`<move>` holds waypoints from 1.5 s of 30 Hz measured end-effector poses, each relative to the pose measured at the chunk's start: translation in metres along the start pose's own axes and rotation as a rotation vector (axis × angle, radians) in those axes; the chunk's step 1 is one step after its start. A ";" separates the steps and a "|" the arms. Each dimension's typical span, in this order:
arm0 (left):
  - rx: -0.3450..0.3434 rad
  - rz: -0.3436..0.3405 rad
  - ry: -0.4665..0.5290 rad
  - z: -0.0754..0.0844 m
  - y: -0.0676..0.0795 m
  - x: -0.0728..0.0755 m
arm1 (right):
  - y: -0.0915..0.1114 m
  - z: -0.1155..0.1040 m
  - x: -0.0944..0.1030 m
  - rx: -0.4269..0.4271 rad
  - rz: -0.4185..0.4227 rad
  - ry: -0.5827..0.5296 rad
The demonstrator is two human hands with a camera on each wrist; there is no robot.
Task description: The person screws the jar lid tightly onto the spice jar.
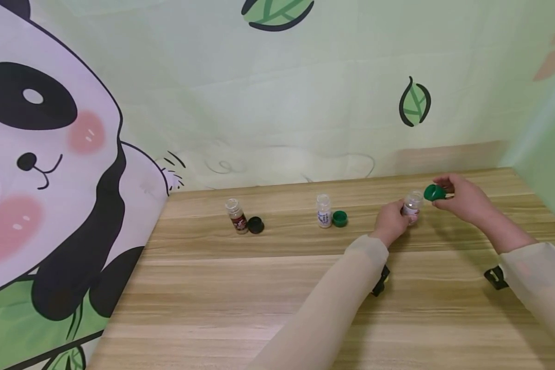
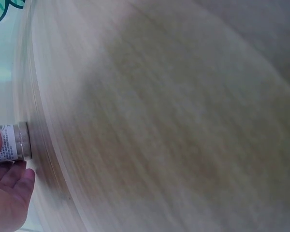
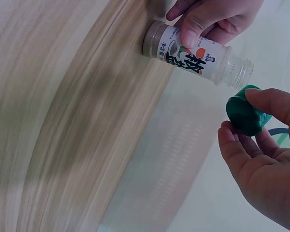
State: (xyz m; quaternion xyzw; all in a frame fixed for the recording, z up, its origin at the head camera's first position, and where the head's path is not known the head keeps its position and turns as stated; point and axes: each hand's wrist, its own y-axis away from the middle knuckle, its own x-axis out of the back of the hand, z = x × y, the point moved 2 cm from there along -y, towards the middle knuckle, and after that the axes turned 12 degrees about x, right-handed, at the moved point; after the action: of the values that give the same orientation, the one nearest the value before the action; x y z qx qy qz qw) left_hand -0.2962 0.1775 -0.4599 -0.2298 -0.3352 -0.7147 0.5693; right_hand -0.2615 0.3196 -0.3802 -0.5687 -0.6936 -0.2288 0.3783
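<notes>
My left hand [image 1: 391, 222] grips a clear spice jar [image 3: 193, 54] with a white printed label around its lower body. The jar stands upright with its threaded mouth uncovered, and a little brownish content shows near its base. Just right of that mouth, my right hand [image 1: 467, 201] pinches a green cap [image 3: 247, 111] between thumb and fingers. The cap is tilted on its side, its hollow facing left toward the jar. In the left wrist view, the jar's base [image 2: 23, 141] shows beyond the fingers and thumb at the left edge.
Left of my hands stands another uncapped jar [image 1: 324, 211] with a green cap [image 1: 339, 219] beside it. Farther left, an uncapped jar [image 1: 237, 217] with a dark red label has a black cap [image 1: 256, 225] at its side. A panda-print backdrop [image 1: 277, 103] rises behind the wooden table [image 1: 222, 298].
</notes>
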 end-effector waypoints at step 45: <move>-0.011 0.013 -0.033 0.000 -0.002 0.001 | -0.012 0.006 -0.020 0.043 0.052 -0.192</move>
State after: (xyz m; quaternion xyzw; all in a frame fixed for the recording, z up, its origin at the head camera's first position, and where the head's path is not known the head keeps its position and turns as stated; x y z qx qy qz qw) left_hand -0.2984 0.1769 -0.4592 -0.2470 -0.3391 -0.7089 0.5670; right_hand -0.2735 0.3090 -0.3985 -0.5976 -0.7166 -0.1484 0.3277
